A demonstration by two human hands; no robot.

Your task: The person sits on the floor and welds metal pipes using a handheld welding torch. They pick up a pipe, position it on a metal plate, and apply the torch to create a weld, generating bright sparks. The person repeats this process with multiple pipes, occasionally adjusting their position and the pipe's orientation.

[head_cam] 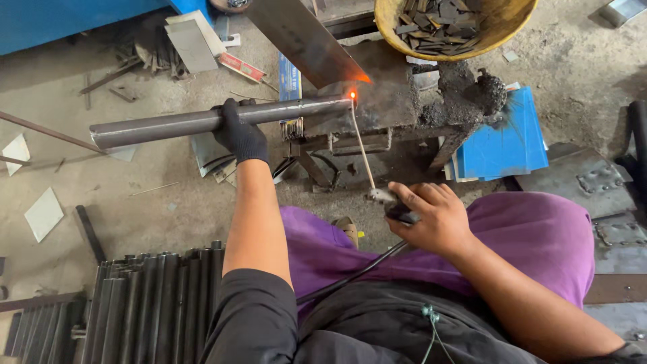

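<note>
The person is welding, seated low, purple trousers filling the lower right of the frame. The left hand (240, 137), in a black glove, is clenched around a long grey steel pipe (202, 122), gripping it near mid-length and holding it roughly level. The pipe's far end is resting on a small, slag-crusted metal tabletop (397, 101), where a flat steel plate (300, 37) is leaning in from above. The right hand (435, 219) is bare and is grasping a welding rod holder (394, 205), its black cable (350, 275) running back across the lap. The thin rod (362, 145) is reaching up to the pipe end, and an orange glow (352, 94) is showing right at the joint.

Risks, judging from this frame:
- The right hand is wearing no glove, so sparks or spatter could burn it, being near the arc.
- The left forearm is bare above the glove, so the same applies there.
- The pipe is being steadied by one hand only, with a long free end sticking out left; any wobble could break the arc or pull the joint out of line.
- Heat could be travelling along the pipe toward the gloved grip.
- The cable is lying over the legs and could snag and jerk the rod.
- A yellow basin of scrap pieces (451, 23) is sitting just beside the joint, and blue sheets (502, 145) are lying under the tabletop; hot slag could be dropping onto them.
- A bundle of dark pipes (151, 303) is lying near the left knee, a trip or pinch hazard.
</note>
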